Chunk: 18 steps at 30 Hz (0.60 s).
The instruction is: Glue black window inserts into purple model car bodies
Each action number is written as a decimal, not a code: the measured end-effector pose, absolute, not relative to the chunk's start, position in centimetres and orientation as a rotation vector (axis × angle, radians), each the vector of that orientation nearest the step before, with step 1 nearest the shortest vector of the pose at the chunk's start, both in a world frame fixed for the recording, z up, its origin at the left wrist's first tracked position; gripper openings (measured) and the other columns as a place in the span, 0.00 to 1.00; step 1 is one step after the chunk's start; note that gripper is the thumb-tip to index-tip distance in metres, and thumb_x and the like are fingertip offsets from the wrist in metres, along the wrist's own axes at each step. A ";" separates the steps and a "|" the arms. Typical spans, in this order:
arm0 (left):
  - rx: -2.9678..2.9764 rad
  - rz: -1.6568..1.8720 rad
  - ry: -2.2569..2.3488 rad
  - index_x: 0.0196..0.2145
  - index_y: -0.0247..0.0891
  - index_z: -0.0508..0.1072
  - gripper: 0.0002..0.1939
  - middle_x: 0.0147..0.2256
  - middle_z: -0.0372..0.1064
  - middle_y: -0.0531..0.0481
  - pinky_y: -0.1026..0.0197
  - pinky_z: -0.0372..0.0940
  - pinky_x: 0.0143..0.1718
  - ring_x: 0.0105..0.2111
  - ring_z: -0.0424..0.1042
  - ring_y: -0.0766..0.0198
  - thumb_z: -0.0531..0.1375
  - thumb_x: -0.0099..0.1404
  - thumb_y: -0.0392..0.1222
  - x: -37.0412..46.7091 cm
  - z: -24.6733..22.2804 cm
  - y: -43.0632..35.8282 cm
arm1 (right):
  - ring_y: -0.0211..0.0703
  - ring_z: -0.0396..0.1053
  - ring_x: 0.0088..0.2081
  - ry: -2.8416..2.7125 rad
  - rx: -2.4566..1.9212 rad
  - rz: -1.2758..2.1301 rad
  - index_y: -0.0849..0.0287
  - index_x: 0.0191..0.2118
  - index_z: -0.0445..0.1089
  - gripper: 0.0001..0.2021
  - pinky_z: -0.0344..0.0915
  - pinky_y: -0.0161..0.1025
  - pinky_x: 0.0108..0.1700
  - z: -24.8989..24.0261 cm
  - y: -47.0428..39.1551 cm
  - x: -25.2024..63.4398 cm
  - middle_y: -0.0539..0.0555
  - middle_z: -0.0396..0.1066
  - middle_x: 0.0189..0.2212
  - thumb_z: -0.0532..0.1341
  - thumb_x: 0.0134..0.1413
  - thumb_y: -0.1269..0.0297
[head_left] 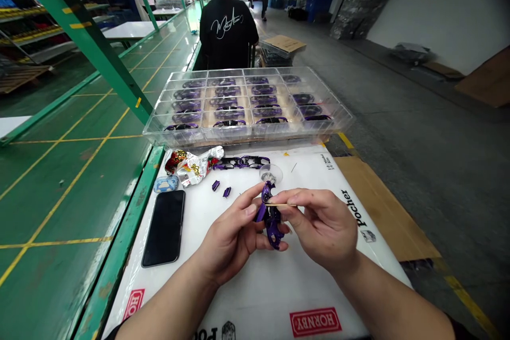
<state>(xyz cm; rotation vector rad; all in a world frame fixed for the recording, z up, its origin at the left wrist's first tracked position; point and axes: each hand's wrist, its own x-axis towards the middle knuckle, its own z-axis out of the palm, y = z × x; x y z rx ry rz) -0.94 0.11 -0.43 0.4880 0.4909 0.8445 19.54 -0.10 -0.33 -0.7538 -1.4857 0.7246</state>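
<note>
Nearest the camera were the left forearm and right forearm, reaching over the white-covered bench. The left hand was curled partway, gripping a purple part between thumb and fingers, just in front of the right hand's fingertips. The right hand pinched a thin stick between thumb and forefinger, its tip at the part; fingers hid some of both.

Just beyond the part stood a clear dish, its contents too small to tell. Ahead of the left hand lay two small purple pieces, and behind them a row of purple-and-black parts beside a crumpled foil wrapper. Left of that hand were a phone and a blue-and-white case.

Farther ahead of both hands, a clear compartment tray filled with similar parts blocked the way across, with a seated person behind it. A green post slanted past its left side. Cardboard lay right of the right hand, past the bench's edge.
</note>
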 end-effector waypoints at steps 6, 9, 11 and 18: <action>0.497 0.851 0.481 0.72 0.47 0.76 0.27 0.55 0.82 0.38 0.43 0.85 0.49 0.50 0.86 0.46 0.68 0.79 0.45 -0.8 -0.6 0.1 | 0.48 0.90 0.39 -1.527 -0.809 0.670 0.52 0.51 0.80 0.08 0.90 0.42 0.38 0.0 -0.2 19.6 0.56 0.89 0.48 0.73 0.74 0.72; 0.498 0.847 0.475 0.72 0.47 0.76 0.27 0.55 0.83 0.39 0.44 0.85 0.48 0.50 0.86 0.47 0.69 0.79 0.45 -0.8 -0.6 0.1 | 0.53 0.90 0.48 -1.543 -0.812 0.613 0.51 0.51 0.79 0.09 0.91 0.46 0.45 0.1 -0.3 19.6 0.55 0.89 0.48 0.73 0.73 0.73; 0.495 0.844 0.472 0.71 0.47 0.77 0.27 0.54 0.83 0.39 0.45 0.85 0.47 0.49 0.86 0.47 0.69 0.78 0.46 -0.8 -0.6 0.2 | 0.53 0.90 0.51 -1.535 -0.806 0.598 0.50 0.53 0.78 0.11 0.91 0.48 0.49 0.0 -0.3 19.5 0.54 0.89 0.48 0.72 0.73 0.74; 0.499 0.842 0.470 0.70 0.48 0.78 0.26 0.56 0.82 0.40 0.44 0.86 0.48 0.50 0.87 0.47 0.71 0.77 0.45 -1.0 -0.4 0.3 | 0.52 0.90 0.50 -1.557 -0.775 0.558 0.48 0.53 0.78 0.15 0.91 0.49 0.53 0.0 -0.4 19.5 0.53 0.89 0.50 0.73 0.71 0.76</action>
